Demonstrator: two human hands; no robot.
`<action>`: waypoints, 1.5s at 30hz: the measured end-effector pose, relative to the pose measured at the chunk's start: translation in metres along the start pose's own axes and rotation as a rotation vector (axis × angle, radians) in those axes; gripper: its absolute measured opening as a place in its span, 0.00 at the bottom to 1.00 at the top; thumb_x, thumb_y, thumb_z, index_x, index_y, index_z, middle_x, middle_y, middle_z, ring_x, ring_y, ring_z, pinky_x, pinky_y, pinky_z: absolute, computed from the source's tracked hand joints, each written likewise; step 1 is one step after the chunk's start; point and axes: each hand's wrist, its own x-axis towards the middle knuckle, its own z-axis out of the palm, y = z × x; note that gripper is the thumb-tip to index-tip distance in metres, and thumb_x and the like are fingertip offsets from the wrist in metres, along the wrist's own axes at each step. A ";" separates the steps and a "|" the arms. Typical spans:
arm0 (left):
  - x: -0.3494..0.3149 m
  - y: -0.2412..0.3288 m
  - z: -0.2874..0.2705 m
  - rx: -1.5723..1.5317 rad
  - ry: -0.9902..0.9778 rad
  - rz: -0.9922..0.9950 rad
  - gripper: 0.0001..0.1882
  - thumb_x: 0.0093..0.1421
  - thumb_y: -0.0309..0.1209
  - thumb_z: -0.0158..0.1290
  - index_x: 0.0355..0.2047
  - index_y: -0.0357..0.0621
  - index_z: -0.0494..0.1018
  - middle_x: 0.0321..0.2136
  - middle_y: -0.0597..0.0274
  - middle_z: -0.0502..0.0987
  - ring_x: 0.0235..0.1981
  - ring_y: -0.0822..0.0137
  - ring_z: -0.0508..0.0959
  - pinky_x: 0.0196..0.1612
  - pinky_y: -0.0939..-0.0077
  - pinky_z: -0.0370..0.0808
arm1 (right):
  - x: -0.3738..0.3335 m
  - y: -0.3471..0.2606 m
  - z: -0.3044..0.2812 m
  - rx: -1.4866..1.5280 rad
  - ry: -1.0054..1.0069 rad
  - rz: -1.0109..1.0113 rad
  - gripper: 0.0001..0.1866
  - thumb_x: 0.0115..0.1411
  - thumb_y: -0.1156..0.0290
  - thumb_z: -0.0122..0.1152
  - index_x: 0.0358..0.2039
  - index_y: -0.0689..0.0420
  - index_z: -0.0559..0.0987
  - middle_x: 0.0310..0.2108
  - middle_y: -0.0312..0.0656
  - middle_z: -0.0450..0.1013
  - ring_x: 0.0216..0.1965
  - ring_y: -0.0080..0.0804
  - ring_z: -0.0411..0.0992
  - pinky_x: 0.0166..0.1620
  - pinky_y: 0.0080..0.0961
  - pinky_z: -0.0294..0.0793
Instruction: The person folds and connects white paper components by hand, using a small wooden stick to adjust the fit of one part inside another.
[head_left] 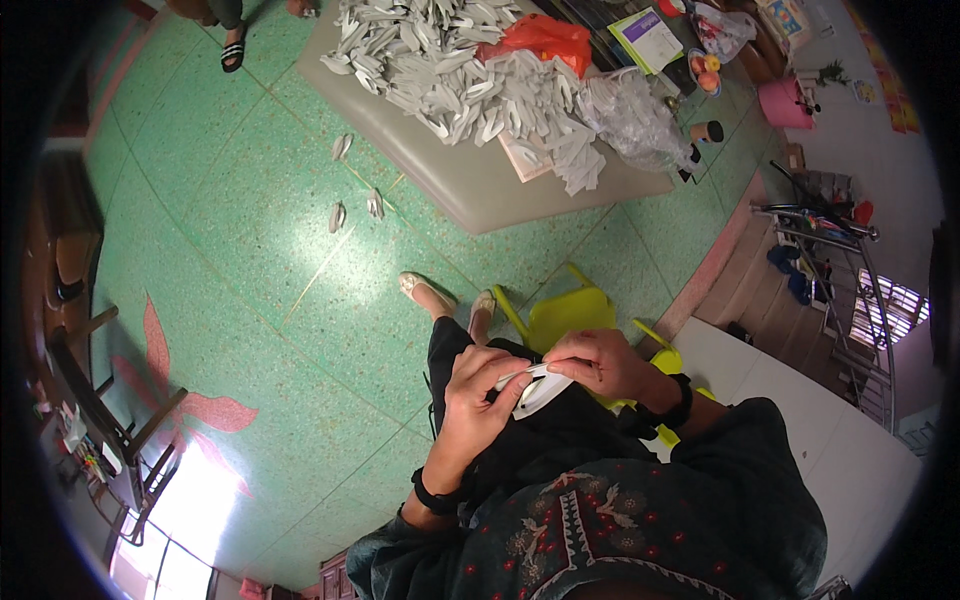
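Note:
Over my lap both hands hold a small white folded piece with a dark slot or strip on it; its exact kind I cannot make out. My left hand grips its left side between thumb and fingers. The fingertips of my right hand pinch its upper right edge. Both hands are closed, their tips close together. Beyond them, a large heap of similar white and pale grey pieces covers much of the grey table.
A clear plastic bag and a red bag lie by the heap. Several loose white pieces are on the green floor. A yellow-green chair stands before me. Another person's sandalled foot shows at upper left.

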 end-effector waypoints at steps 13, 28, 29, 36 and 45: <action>0.009 0.006 -0.003 0.051 -0.085 0.047 0.09 0.43 0.24 0.60 0.27 0.42 0.75 0.25 0.62 0.74 0.28 0.62 0.72 0.33 0.73 0.66 | -0.001 0.006 0.002 0.081 -0.007 -0.035 0.05 0.51 0.73 0.61 0.30 0.56 0.77 0.24 0.42 0.72 0.26 0.37 0.71 0.28 0.26 0.68; 0.008 0.000 -0.018 -0.006 -0.198 -0.040 0.08 0.48 0.22 0.59 0.31 0.39 0.76 0.28 0.60 0.74 0.28 0.68 0.74 0.30 0.80 0.71 | -0.003 0.005 0.000 0.032 -0.043 -0.032 0.06 0.50 0.74 0.61 0.30 0.59 0.78 0.25 0.42 0.72 0.25 0.34 0.72 0.28 0.24 0.69; 0.008 0.000 -0.018 -0.014 -0.211 -0.033 0.08 0.48 0.22 0.58 0.31 0.39 0.76 0.28 0.60 0.74 0.28 0.67 0.74 0.30 0.80 0.71 | -0.003 0.005 0.001 0.042 -0.037 -0.049 0.05 0.51 0.75 0.61 0.30 0.59 0.77 0.24 0.42 0.72 0.25 0.33 0.71 0.27 0.24 0.68; 0.022 0.014 -0.016 -0.020 -0.321 -0.117 0.08 0.50 0.21 0.57 0.33 0.39 0.73 0.24 0.61 0.73 0.24 0.68 0.73 0.28 0.78 0.70 | 0.001 0.008 0.008 0.143 -0.042 -0.065 0.05 0.51 0.78 0.58 0.30 0.60 0.74 0.22 0.41 0.68 0.20 0.31 0.66 0.23 0.24 0.62; -0.005 -0.004 0.001 -0.764 -0.107 -0.493 0.11 0.53 0.16 0.52 0.37 0.35 0.66 0.30 0.60 0.74 0.30 0.74 0.76 0.32 0.84 0.73 | -0.002 -0.003 0.009 0.141 -0.057 0.084 0.04 0.51 0.76 0.55 0.29 0.59 0.71 0.17 0.41 0.65 0.16 0.29 0.63 0.20 0.24 0.61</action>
